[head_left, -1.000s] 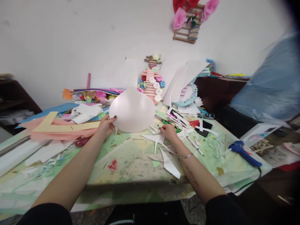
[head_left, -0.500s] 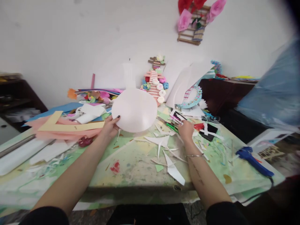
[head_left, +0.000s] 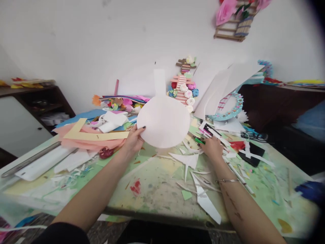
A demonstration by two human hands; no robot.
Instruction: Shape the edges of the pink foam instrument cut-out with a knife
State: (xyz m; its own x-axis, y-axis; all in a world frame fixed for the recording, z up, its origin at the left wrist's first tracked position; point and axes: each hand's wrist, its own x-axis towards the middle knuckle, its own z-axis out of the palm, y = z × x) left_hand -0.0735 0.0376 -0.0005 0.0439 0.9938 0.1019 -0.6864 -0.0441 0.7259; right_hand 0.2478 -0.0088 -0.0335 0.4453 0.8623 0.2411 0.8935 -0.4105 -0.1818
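Note:
Upright over the table stands a white paper disc [head_left: 164, 122] with a narrow white strip [head_left: 159, 83] rising behind its top edge. My left hand [head_left: 135, 139] pinches the disc at its lower left edge, thumb on the front face. My right hand [head_left: 213, 148] is low over the tabletop, its fingers curled at the near end of a green-handled craft knife [head_left: 199, 140]; the fingertips are partly hidden. Pens and markers [head_left: 207, 128] lie just beyond that hand. White paper offcuts [head_left: 207, 203] are scattered between my forearms.
Salmon and cream paper [head_left: 96, 136] and a white roll [head_left: 42, 164] lie at left. Behind stand a flower-covered stick ladder [head_left: 182, 88] and a turquoise ring [head_left: 237, 108]. A black phone-like slab [head_left: 254, 156] lies at right, near a blue glue gun [head_left: 311, 191].
The view has turned left, so most things appear shifted right. My left hand still holds the disc. My right hand stays by the green handle, its fingers slightly lower around its end.

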